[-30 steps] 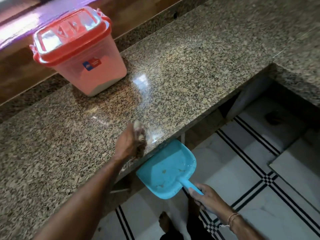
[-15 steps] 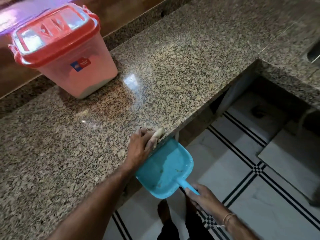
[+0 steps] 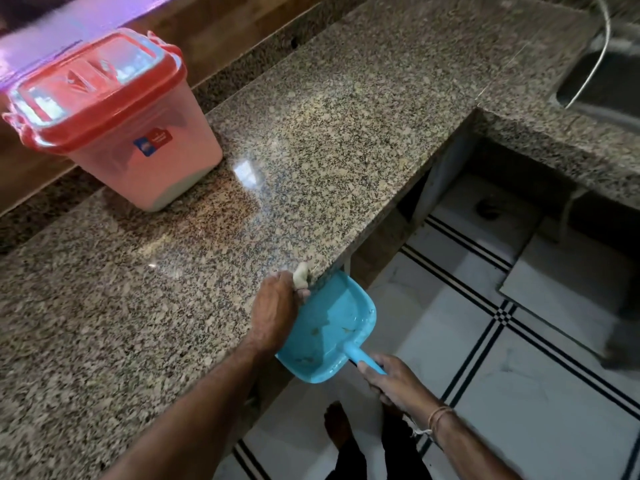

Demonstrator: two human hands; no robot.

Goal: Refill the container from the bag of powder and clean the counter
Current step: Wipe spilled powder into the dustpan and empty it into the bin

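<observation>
A pink translucent container [image 3: 149, 161] with a closed red lid [image 3: 93, 88] stands on the speckled granite counter [image 3: 311, 133] at the back left; white powder shows at its bottom. My left hand [image 3: 277, 310] grips a small pale cloth [image 3: 300, 272] at the counter's front edge. Just below that edge my right hand [image 3: 391, 379] holds a blue dustpan [image 3: 325, 327] by its handle, with a few crumbs lying in the pan. No bag of powder is in view.
A steel sink [image 3: 609, 84] with a thin curved spout sits at the far right of the counter. Below lies a white tiled floor [image 3: 519, 375] with black lines, and my bare foot [image 3: 337, 424] stands under the dustpan. A wooden ledge runs behind the container.
My left hand has swept the cloth from the counter top to its front edge, over the dustpan. The dustpan has come up closer under the edge.
</observation>
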